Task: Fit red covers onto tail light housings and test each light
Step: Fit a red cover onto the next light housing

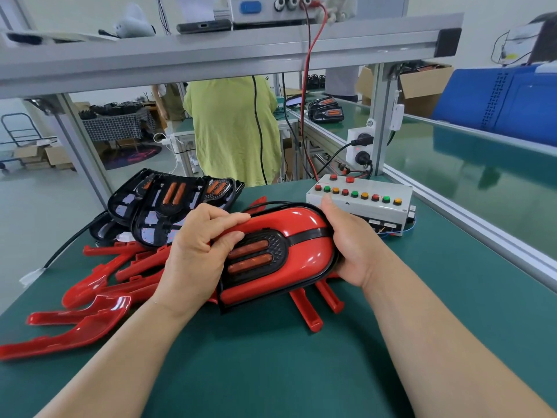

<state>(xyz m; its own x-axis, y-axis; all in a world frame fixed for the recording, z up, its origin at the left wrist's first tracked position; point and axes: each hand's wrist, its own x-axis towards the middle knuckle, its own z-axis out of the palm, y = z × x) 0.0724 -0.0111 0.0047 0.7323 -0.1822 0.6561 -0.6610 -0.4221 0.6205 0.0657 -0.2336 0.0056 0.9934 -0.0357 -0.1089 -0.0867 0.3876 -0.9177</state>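
Pressing a red cover [304, 227] onto a tail light housing [256, 257], you held the unit just above the green bench [271, 357], your left hand [196, 251] curled over one end and your right hand [349, 245] cupping the other. Bare housings [168, 203] and loose covers [99, 285] waited at your left; the test box [358, 200] sat unused, so testing probably remained.

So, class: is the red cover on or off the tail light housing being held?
On. The red cover sits over the black housing, gripped by the left hand and right hand.
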